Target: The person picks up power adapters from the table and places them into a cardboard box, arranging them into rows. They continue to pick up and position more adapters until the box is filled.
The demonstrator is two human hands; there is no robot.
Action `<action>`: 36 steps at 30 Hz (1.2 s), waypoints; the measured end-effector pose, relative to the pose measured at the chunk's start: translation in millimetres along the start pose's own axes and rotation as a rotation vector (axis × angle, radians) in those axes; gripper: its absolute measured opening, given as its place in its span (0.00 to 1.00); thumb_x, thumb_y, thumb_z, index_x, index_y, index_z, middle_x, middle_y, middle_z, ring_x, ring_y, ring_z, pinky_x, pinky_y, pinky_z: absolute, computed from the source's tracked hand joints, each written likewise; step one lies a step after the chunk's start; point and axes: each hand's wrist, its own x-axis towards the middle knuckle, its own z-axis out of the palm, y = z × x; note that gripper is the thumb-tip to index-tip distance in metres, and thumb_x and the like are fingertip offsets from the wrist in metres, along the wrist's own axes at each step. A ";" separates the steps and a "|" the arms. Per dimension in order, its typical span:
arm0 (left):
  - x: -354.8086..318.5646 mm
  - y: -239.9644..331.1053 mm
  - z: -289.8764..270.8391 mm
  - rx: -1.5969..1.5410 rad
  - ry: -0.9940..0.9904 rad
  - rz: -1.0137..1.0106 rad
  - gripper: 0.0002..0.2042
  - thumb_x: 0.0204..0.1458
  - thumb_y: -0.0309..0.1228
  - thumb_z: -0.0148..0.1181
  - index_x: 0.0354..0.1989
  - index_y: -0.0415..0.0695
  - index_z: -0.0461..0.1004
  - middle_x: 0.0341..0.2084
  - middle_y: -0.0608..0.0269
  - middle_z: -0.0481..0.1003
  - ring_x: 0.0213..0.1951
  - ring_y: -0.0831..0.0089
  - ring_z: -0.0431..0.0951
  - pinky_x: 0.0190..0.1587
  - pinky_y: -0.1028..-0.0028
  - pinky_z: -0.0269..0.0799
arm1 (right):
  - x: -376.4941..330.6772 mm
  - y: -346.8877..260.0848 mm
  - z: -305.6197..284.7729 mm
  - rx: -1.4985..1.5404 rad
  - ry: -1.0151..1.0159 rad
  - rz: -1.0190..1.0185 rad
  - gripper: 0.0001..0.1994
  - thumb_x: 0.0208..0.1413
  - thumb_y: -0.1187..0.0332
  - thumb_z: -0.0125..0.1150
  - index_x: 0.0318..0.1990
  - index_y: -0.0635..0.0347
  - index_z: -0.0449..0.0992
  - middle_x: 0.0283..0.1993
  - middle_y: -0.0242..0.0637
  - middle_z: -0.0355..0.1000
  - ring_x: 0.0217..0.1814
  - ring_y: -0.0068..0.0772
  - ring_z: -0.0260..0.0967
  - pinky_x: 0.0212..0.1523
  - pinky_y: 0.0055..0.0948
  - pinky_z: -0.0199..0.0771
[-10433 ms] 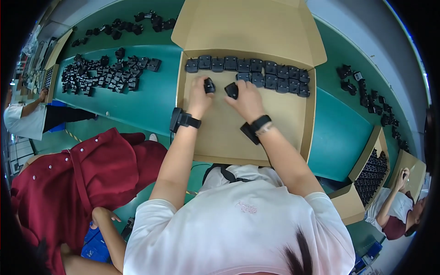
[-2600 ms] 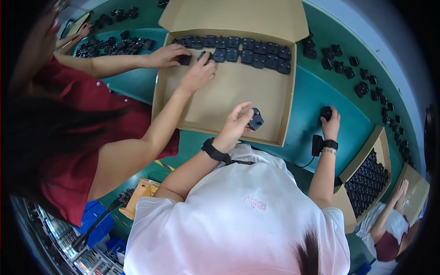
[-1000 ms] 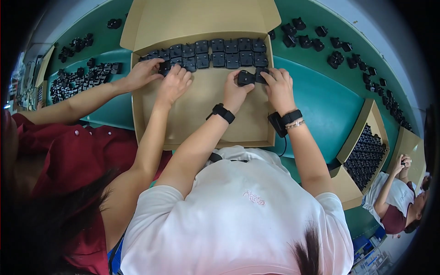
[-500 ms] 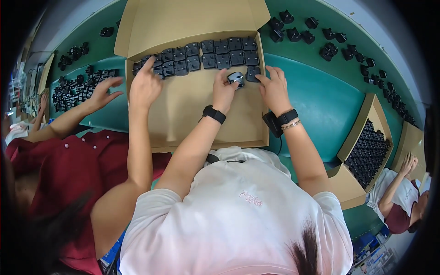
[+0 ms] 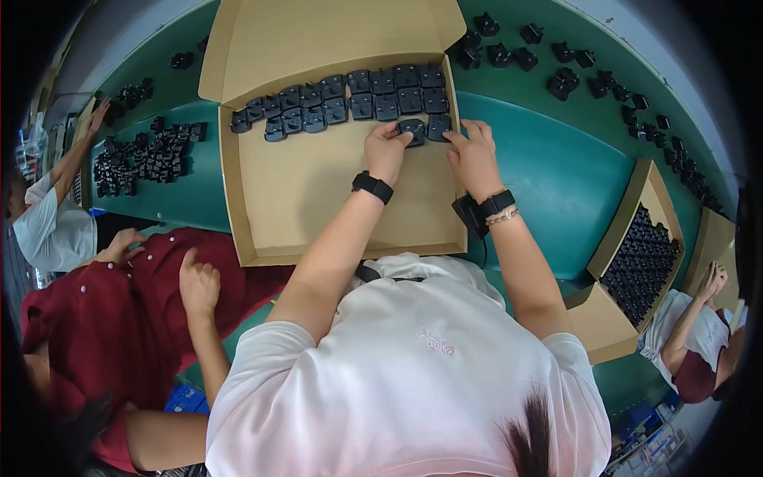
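Note:
A shallow cardboard box [image 5: 318,199] lies before me with its lid flap raised at the far side. Rows of black plug adapters [image 5: 385,82], prongs up, fill its far part. My left hand [image 5: 385,151] pinches one black plug adapter [image 5: 411,132] between thumb and fingers, low over the box floor below the second row. Just right of it sits another plug adapter [image 5: 438,127] by the right wall. My right hand [image 5: 475,157] is at that wall, thumb reaching toward this adapter's edge, its other fingers loosely apart and holding nothing visible.
Left of the box, a pile of black adapters [image 5: 155,155] lies on the green table [image 5: 540,183]. Loose adapters [image 5: 501,54] spread along the far right. A filled carton [image 5: 640,262] stands at right. A co-worker in red [image 5: 151,294] sits close at left; others work farther off.
My left hand has turned the adapter prongs-up and lowered it beside the one at the right wall. The co-worker's hands have withdrawn from the box toward their lap.

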 end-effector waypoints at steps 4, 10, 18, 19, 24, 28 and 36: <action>10.2 0.3 7.5 0.196 0.066 -0.026 0.11 0.44 0.20 0.68 0.36 0.32 0.75 0.30 0.60 0.78 0.32 0.77 0.75 0.36 0.79 0.71 | 9.5 -5.0 -2.6 -0.108 0.066 -0.054 0.14 0.42 0.74 0.62 0.41 0.54 0.80 0.55 0.47 0.66 0.61 0.49 0.57 0.54 0.44 0.63; 14.7 -7.3 2.8 0.246 0.079 0.037 0.12 0.43 0.23 0.70 0.34 0.31 0.76 0.28 0.59 0.78 0.30 0.75 0.76 0.35 0.77 0.71 | 32.1 -9.9 4.2 -0.281 -0.076 -0.029 0.18 0.38 0.72 0.68 0.43 0.53 0.79 0.50 0.45 0.68 0.61 0.48 0.57 0.56 0.43 0.61; 11.0 -10.8 -0.7 0.166 0.053 0.093 0.15 0.43 0.28 0.69 0.37 0.32 0.75 0.29 0.56 0.78 0.32 0.71 0.78 0.37 0.74 0.73 | 32.9 -6.6 -8.4 -0.302 -0.156 0.024 0.15 0.38 0.70 0.70 0.38 0.54 0.80 0.49 0.42 0.69 0.60 0.47 0.59 0.54 0.42 0.62; 7.9 -9.3 -2.9 0.090 0.066 0.101 0.15 0.45 0.29 0.68 0.38 0.33 0.74 0.29 0.57 0.78 0.33 0.71 0.77 0.37 0.74 0.72 | 25.6 -7.9 -19.1 -0.236 -0.069 -0.011 0.16 0.38 0.70 0.70 0.39 0.54 0.79 0.49 0.43 0.69 0.60 0.47 0.60 0.54 0.43 0.63; -42.2 40.0 18.9 0.230 -0.097 0.279 0.13 0.47 0.26 0.64 0.41 0.38 0.71 0.31 0.59 0.76 0.33 0.70 0.77 0.37 0.74 0.72 | 26.8 73.5 -53.4 0.064 0.203 0.173 0.19 0.40 0.70 0.69 0.44 0.55 0.77 0.52 0.45 0.68 0.58 0.51 0.62 0.54 0.44 0.66; -34.6 92.6 118.4 0.285 -0.397 0.529 0.14 0.46 0.20 0.60 0.43 0.39 0.70 0.33 0.56 0.76 0.35 0.63 0.76 0.39 0.70 0.72 | 46.3 172.6 -52.9 0.099 0.336 0.505 0.24 0.41 0.72 0.68 0.50 0.54 0.73 0.55 0.46 0.67 0.57 0.53 0.62 0.51 0.44 0.69; 110.6 34.6 271.4 1.160 0.052 0.932 0.16 0.50 0.26 0.52 0.49 0.45 0.71 0.52 0.54 0.68 0.53 0.49 0.68 0.57 0.47 0.59 | 114.1 190.3 -33.6 -0.286 0.080 0.365 0.31 0.42 0.72 0.67 0.58 0.50 0.65 0.59 0.44 0.62 0.55 0.54 0.62 0.50 0.45 0.71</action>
